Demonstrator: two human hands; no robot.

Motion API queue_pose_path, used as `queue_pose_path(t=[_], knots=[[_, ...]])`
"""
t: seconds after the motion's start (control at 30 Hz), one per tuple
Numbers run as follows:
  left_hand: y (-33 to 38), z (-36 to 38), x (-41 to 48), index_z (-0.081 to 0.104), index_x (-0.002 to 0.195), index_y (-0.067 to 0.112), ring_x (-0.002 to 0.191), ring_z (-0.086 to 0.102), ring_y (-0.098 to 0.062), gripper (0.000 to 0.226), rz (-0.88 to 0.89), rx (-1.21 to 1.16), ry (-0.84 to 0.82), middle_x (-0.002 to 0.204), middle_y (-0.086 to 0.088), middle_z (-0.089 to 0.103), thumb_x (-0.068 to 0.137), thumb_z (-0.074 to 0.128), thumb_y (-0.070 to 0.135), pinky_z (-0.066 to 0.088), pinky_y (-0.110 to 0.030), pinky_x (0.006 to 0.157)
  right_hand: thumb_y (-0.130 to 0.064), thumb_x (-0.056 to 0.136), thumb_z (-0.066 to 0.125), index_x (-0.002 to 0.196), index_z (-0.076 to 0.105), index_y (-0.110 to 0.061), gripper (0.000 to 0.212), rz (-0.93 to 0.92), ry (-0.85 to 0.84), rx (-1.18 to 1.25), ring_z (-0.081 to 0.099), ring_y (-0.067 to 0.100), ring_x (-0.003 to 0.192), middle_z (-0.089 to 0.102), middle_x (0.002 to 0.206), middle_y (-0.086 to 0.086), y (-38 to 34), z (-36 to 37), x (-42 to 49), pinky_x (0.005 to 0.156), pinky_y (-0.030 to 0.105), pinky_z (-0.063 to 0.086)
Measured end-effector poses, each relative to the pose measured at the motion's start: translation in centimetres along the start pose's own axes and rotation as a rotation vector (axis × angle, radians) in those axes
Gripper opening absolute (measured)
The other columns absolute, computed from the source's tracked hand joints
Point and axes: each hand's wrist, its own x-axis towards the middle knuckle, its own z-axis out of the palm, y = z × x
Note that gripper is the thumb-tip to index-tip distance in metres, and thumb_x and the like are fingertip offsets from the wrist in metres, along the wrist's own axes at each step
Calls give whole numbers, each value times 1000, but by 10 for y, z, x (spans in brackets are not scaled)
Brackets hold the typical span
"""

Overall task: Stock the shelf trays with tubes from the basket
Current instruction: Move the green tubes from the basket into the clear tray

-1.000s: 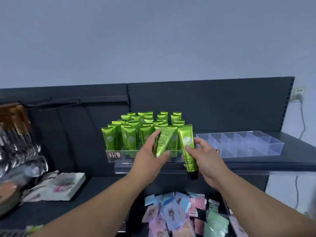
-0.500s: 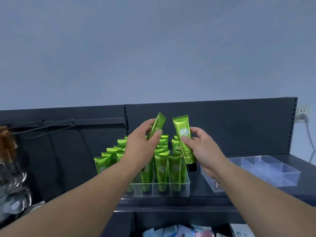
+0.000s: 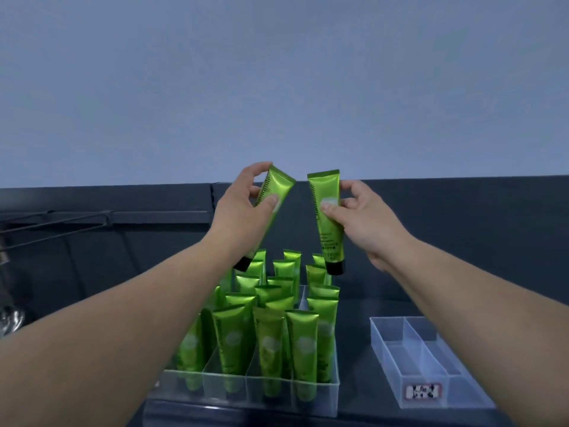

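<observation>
The left hand (image 3: 240, 211) pinches one tube (image 3: 278, 188), tilted; the right hand (image 3: 363, 220) pinches a second tube (image 3: 330, 235), nearly upright. Both hang cap down over the back rows of the crowded tray (image 3: 246, 388) on the shelf (image 3: 357, 306). Best straighten the tilted one, then lower each into a free slot.
</observation>
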Motion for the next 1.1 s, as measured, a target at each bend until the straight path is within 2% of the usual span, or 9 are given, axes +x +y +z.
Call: queue_pose_path(t=[0.13, 0.23, 0.3, 0.4, 0.53, 0.6, 0.73, 0.97, 1.1], knots=[[-22, 5, 16, 49, 115, 45, 89, 66, -20, 39, -41, -77, -24, 96, 0, 68, 91, 59, 17, 54, -31, 77, -12, 92, 63, 104, 55, -28, 21, -7, -15, -43, 70, 11, 79, 73, 92, 3, 14, 1, 16, 71, 24, 55], [-39, 5, 26, 53, 111, 37, 91, 68, -16, 30, -66, -101, -77, 94, 4, 72, 92, 61, 15, 50, -27, 83, -16, 91, 64, 102, 55, -29, 19, -3, -8, -97, 71, 17, 87, 74, 94, 1, 26, 2, 24, 81, 33, 56], [-49, 6, 33, 54, 116, 28, 93, 68, -12, 28, -81, -134, -107, 97, 4, 73, 92, 61, 16, 48, -27, 88, -17, 91, 64, 102, 55, -30, 19, 19, 1, -114, 71, 16, 87, 74, 93, 0, 35, 3, 26, 83, 37, 56], [-60, 10, 42, 52, 121, 20, 89, 67, -10, 30, -97, -189, -140, 98, 3, 72, 92, 61, 16, 46, -23, 79, -15, 91, 64, 104, 56, -28, 20, 66, 12, -132, 71, 15, 84, 75, 92, -1, 46, 3, 26, 79, 36, 57], [-67, 13, 55, 53, 115, 23, 89, 67, -11, 24, -77, -238, -158, 98, 3, 71, 93, 60, 15, 44, -18, 70, -12, 92, 63, 109, 55, -21, 21, 118, 5, -145, 68, 4, 70, 75, 92, 1, 55, 3, 24, 56, 15, 48], [-69, 14, 59, 53, 109, 27, 85, 66, -8, 21, -66, -253, -166, 95, 4, 71, 93, 60, 14, 44, -14, 65, -12, 92, 62, 110, 55, -19, 21, 157, -6, -162, 66, 2, 66, 75, 90, 0, 60, 4, 23, 52, 13, 47], [-75, 17, 60, 53, 105, 28, 78, 65, -4, 21, -51, -276, -196, 92, 7, 71, 93, 60, 12, 43, -9, 59, -15, 92, 62, 110, 56, -21, 20, 246, -51, -210, 66, 6, 74, 75, 92, -1, 71, 7, 17, 60, 17, 49], [-77, 17, 55, 53, 99, 33, 73, 62, 0, 22, -44, -281, -227, 90, 9, 70, 92, 60, 13, 43, -8, 59, -20, 92, 64, 110, 59, -20, 19, 378, -151, -272, 67, 5, 79, 74, 85, -5, 80, 8, 10, 67, 20, 54], [-79, 16, 48, 54, 99, 33, 75, 62, -1, 23, -48, -284, -244, 92, 7, 70, 92, 59, 12, 43, -8, 59, -18, 90, 66, 108, 62, -11, 19, 420, -168, -283, 66, 15, 84, 74, 98, 11, 86, 7, 6, 80, 31, 53]])
